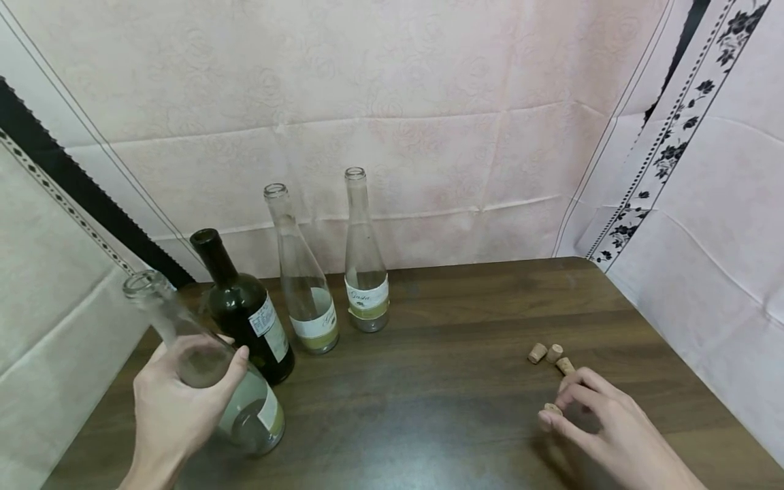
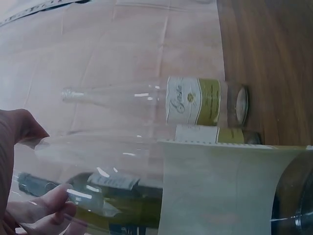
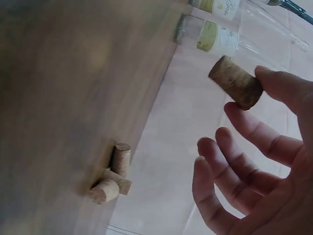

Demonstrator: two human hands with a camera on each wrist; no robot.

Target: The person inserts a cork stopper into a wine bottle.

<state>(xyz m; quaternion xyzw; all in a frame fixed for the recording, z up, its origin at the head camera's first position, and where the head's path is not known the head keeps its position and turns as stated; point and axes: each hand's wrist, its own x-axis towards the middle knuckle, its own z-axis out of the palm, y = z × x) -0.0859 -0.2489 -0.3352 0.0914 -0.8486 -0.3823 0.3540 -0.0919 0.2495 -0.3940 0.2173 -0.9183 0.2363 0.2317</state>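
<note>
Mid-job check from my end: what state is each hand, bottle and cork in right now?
Left grip: curled round the near bottle.
Near bottle: clear, held, mouth uncorked.
Dark bottle: upright; corked or not, I can't tell.
Middle clear bottle: upright, uncorked.
Far-right clear bottle: upright, uncorked.
Right grip: pinching a cork.
Pinched cork: between thumb and finger.
Three loose corks: grouped on the table.

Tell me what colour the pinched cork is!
The pinched cork is brown, clearest in the right wrist view.
</note>
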